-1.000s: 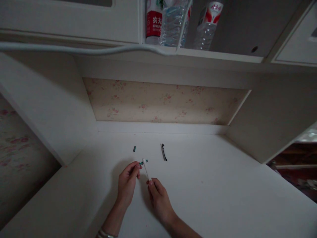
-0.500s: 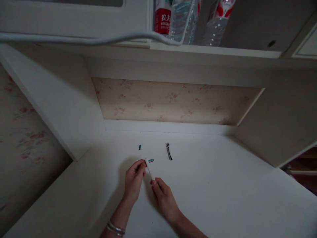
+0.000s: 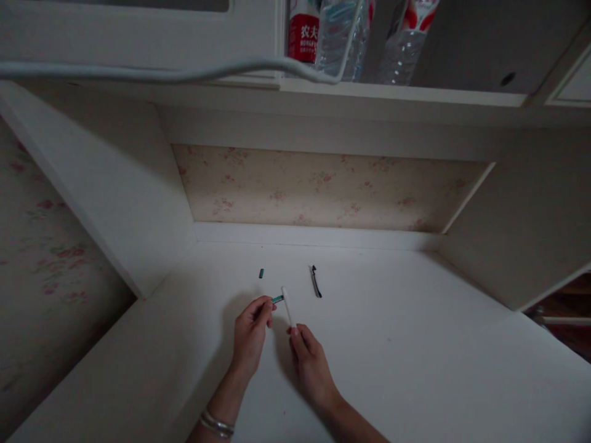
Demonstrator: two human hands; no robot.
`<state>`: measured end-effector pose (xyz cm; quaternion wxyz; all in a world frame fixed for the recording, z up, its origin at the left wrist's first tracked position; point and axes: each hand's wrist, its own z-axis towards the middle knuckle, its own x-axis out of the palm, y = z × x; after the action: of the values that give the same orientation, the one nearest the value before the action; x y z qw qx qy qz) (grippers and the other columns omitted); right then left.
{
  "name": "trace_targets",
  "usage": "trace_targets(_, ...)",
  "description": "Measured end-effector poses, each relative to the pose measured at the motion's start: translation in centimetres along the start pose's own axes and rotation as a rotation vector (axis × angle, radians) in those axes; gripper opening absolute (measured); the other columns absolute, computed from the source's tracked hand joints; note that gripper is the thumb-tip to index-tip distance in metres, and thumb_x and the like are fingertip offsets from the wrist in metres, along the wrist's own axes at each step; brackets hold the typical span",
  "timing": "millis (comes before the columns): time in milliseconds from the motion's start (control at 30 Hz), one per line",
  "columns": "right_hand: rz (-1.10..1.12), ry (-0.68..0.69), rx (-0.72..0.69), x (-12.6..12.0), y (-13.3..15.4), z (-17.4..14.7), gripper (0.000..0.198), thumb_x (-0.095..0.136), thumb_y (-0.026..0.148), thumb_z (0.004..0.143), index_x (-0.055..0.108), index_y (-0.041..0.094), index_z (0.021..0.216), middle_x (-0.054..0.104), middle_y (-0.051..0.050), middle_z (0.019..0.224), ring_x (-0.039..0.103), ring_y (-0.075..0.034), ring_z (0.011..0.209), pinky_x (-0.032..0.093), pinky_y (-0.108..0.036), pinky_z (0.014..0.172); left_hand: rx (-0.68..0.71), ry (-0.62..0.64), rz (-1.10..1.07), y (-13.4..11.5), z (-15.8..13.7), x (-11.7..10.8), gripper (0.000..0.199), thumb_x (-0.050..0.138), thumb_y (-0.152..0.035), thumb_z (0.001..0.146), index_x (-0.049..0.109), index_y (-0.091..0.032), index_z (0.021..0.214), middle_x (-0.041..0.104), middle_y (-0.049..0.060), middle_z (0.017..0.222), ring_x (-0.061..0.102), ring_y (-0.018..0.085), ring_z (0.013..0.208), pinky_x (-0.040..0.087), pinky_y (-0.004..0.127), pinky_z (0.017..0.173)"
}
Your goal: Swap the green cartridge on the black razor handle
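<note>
I hold a slim white tube [image 3: 289,306] in my right hand [image 3: 310,364], my fingertips closed around its lower end just below the middle of the frame. The tube is narrow and straight, plain white along its whole visible length, and it tilts a little to the upper left, its free end standing above my fingers. My left hand [image 3: 250,334] sits just beside it, a little left of centre, with thumb and forefinger pinched together on a small green piece [image 3: 277,299]. That piece is short and dark teal, pointing right toward the top of the tube; its tip lies just beside the tube, and I cannot tell whether the two touch.

Both hands hover low over the white desk [image 3: 415,344]. Further up the frame lie a second tiny green piece [image 3: 261,273], above my left hand, and a thin black clip [image 3: 316,282], just right of the tube's top. Silver bangles [image 3: 216,424] ring my left wrist at the bottom edge. Plastic bottles [image 3: 341,37] stand on the shelf at the top of the frame.
</note>
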<state>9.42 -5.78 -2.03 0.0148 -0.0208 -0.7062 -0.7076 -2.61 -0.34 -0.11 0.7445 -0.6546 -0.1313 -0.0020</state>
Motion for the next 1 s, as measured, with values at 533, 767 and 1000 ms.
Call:
trace_targets(533, -0.042, 0.077, -0.041, 0.35, 0.55, -0.31, 0.036, 0.04, 0.049, 0.092, 0.055, 0.017, 0.085, 0.036, 0.005, 0.062, 0.032, -0.011, 0.055, 0.027, -0.022, 0.05, -0.026, -0.022, -0.112, -0.22, -0.1, 0.12, 0.033, 0.069, -0.041, 0.069, 0.068, -0.012, 0.084, 0.057, 0.002, 0.067, 0.043, 0.009, 0.055, 0.034, 0.022, 0.053)
trace_targets(767, -0.043, 0.133, -0.057, 0.38, 0.26, -0.29, 0.036, 0.041, 0.048, 0.092, 0.056, 0.017, 0.083, 0.038, 0.004, 0.062, 0.033, -0.011, 0.055, 0.027, -0.022, 0.05, -0.012, 0.014, -0.117, 0.15, 0.09, -0.04, 0.024, 0.067, -0.036, 0.074, 0.066, -0.014, 0.081, 0.049, -0.002, 0.06, 0.04, 0.009, 0.056, 0.033, 0.021, 0.054)
trace_targets(1000, -0.053, 0.054, -0.044, 0.49, 0.61, -0.31, 0.038, 0.041, 0.051, 0.091, 0.058, 0.017, 0.086, 0.039, 0.004, 0.062, 0.034, -0.012, 0.055, 0.028, -0.022, 0.049, -0.038, -0.018, -0.132, 0.41, 0.16, -0.1, 0.029, 0.068, -0.037, 0.072, 0.067, -0.014, 0.089, 0.056, 0.001, 0.069, 0.042, 0.009, 0.057, 0.035, 0.021, 0.055)
